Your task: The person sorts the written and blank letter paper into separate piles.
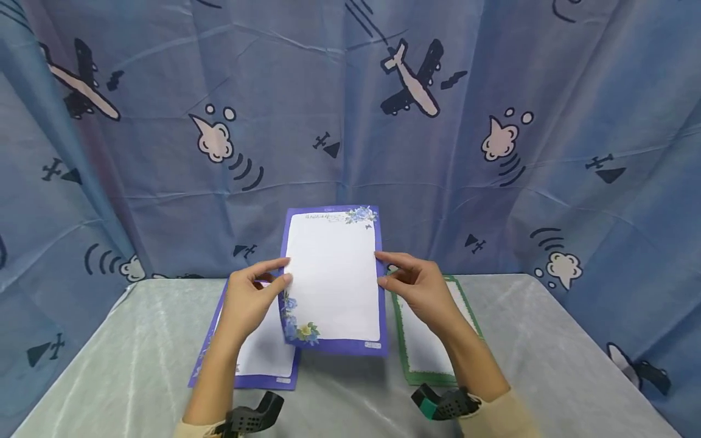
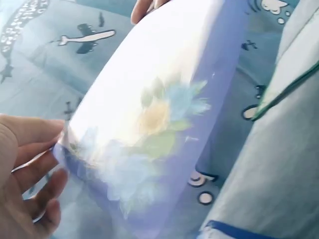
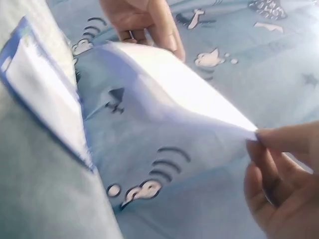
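Observation:
Both hands hold up a sheet of paper (image 1: 334, 280) with a purple border, a white middle and blue flowers at two corners. My left hand (image 1: 252, 298) pinches its left edge between thumb and fingers, as the left wrist view also shows at the paper's purple side (image 2: 199, 149). On the opposite edge, my right hand (image 1: 418, 289) pinches the sheet the same way. In the right wrist view the paper (image 3: 174, 84) appears bent and partly blurred. The sheet is raised above the table, nearly upright, facing the head camera.
A second purple-bordered sheet (image 1: 268, 353) lies on the table behind my left forearm. To the right, partly hidden by my right arm, lies a green-bordered sheet (image 1: 424, 347). A pale cloth covers the table (image 1: 137, 353). Behind it hangs a blue curtain (image 1: 306, 91) printed with airplanes.

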### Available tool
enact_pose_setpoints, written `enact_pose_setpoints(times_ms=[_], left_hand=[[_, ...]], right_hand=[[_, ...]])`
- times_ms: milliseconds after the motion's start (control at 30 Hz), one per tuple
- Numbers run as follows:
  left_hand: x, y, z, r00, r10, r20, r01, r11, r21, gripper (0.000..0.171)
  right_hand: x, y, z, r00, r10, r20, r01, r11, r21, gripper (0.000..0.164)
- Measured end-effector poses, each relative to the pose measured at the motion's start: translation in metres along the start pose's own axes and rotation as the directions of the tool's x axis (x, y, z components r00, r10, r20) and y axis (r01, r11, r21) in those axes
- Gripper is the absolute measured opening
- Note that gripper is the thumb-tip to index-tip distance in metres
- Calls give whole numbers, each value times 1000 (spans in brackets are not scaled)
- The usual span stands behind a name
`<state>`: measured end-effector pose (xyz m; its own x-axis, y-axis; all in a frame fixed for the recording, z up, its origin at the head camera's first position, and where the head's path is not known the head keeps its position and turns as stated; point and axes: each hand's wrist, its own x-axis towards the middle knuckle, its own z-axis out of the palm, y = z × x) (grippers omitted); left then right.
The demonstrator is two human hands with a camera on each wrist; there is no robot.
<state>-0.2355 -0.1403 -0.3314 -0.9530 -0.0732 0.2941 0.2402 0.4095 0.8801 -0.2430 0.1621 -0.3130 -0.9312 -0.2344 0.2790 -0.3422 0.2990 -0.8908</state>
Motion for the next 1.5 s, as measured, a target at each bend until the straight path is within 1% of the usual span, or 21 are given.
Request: enact_pose_setpoints(times_ms=[33, 100, 167, 267, 400, 500, 633, 733, 933, 1067, 1167, 1267, 1400, 1500], left_hand=[[0, 1, -4, 1000, 12, -18, -11, 1000, 25, 32], [-1, 3, -12, 999, 16, -47, -15, 999, 38, 32], [-1, 4, -19, 997, 14, -77, -11, 1000, 29, 31], [-2, 4, -30, 992, -7, -123, 5, 1000, -14, 29], [-3, 2, -43, 985, -10, -170, 7, 1000, -21, 28], [-4, -1, -51, 980, -17, -198, 15, 1000, -11, 28], [-5, -4, -58, 972, -34, -235, 35, 999, 0, 28], [-5, -6, -62, 967, -45, -251, 56, 998, 36, 28], [-5, -10, -67, 969, -62, -239, 95, 987, 130, 29], [-3, -15, -68, 969, -102, -223, 143, 974, 174, 31], [-1, -22, -69, 973, -135, -187, 177, 958, 227, 33], [0, -32, -70, 975, -160, -151, 197, 941, 275, 35], [1, -44, -69, 974, -186, -126, 217, 924, 314, 36], [2, -51, -69, 976, -188, -106, 214, 917, 336, 36]], right_hand=[[3, -4, 3, 1000, -13, 6, 13, 1000, -5, 46], [7, -11, 8, 999, -31, 16, 31, 999, -17, 46], [12, -19, 13, 999, -47, 22, 48, 999, -25, 46], [19, -30, 22, 998, -61, 26, 62, 998, -28, 46], [25, -40, 36, 997, -78, 13, 79, 997, -16, 45], [26, -41, 47, 996, -89, -7, 89, 996, -3, 44], [28, -33, 62, 996, -89, -18, 88, 996, -12, 42], [31, -26, 74, 996, -84, -16, 84, 996, -22, 42], [33, -16, 92, 998, -56, -39, 54, 998, -38, 43], [34, -10, 104, 998, -34, -54, 32, 998, -51, 44], [35, -5, 113, 999, -13, -49, 10, 999, -54, 43], [35, 1, 123, 999, 16, -30, -18, 997, -73, 42], [36, 10, 133, 998, 55, -15, -56, 994, -93, 42], [37, 17, 137, 998, 66, -9, -66, 993, -100, 42]])
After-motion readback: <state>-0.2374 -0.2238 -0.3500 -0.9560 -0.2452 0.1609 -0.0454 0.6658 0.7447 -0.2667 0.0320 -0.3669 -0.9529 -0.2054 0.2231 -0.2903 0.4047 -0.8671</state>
